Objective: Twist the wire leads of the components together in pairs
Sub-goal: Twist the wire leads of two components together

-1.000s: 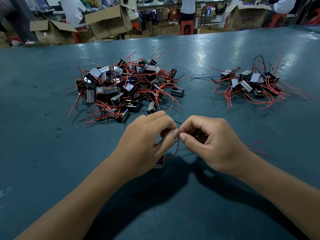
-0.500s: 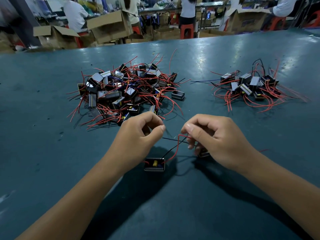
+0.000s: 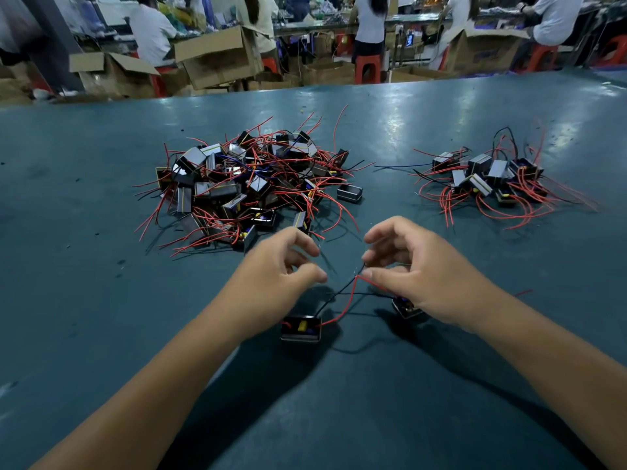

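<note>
The left hand [image 3: 276, 266] hovered above the counter [image 3: 84, 266] with its fingers loosely curled and nothing plainly between them; whether its thumb touched a lead could not be told. The right hand [image 3: 419, 276] had its fingers curled, thumb and forefinger pinching the meeting ends of a red lead [image 3: 346, 307] and a black lead [image 3: 336, 295]. Those two thin wires ran down and to the left from the pinch to a small black box-shaped component [image 3: 301, 329] with a yellow part on its face, lying on the counter just below and between the hands, closer to the left wrist. A second component [image 3: 405, 307] lay partly hidden under the right hand, another black wire running along the counter to it. Beyond the left hand sat a big tangled pile [image 3: 251, 188] of like components with red leads; well to the right, past the right hand, lay a smaller pile [image 3: 492, 181]. Cardboard boxes [image 3: 217, 56] and seated people stood behind the counter.
</note>
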The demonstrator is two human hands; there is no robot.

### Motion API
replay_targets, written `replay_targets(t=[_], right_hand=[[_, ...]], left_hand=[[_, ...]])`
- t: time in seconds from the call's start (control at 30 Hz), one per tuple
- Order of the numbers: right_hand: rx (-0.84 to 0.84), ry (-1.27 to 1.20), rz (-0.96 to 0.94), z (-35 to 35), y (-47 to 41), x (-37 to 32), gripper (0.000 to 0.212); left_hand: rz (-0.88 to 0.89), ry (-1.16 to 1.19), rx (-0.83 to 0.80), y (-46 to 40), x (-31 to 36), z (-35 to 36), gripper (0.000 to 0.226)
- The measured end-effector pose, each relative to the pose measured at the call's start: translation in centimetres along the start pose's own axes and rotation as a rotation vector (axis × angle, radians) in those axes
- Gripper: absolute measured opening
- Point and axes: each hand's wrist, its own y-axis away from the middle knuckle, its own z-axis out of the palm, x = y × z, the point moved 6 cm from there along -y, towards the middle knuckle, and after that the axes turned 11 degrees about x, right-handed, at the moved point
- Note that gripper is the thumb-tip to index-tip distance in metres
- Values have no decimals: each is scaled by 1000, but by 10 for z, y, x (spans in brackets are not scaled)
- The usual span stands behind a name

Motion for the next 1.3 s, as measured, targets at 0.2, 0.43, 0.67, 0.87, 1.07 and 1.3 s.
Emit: replay_targets(t=[0.2, 0.43, 0.67, 0.87, 1.07, 1.3], right_hand=[[14, -1, 4, -8, 0, -1, 51], [-195, 302, -128, 12, 4, -3, 22], [-125, 261, -101, 4, 1, -3, 11], [-66, 337, -101, 1, 2, -4, 12], [-22, 212, -35, 1, 3, -4, 16], [26, 20, 9, 4, 7, -10, 5]], left_hand=[[138, -120, -102, 6, 3, 15, 30], [104, -61, -271, 14, 7, 27, 36], [2, 155, -313, 14, 9, 26, 49], [-30, 245, -353, 14, 8, 28, 44], [-24, 258, -401, 17, 5, 35, 71], [79, 193, -217, 11, 12, 24, 26]])
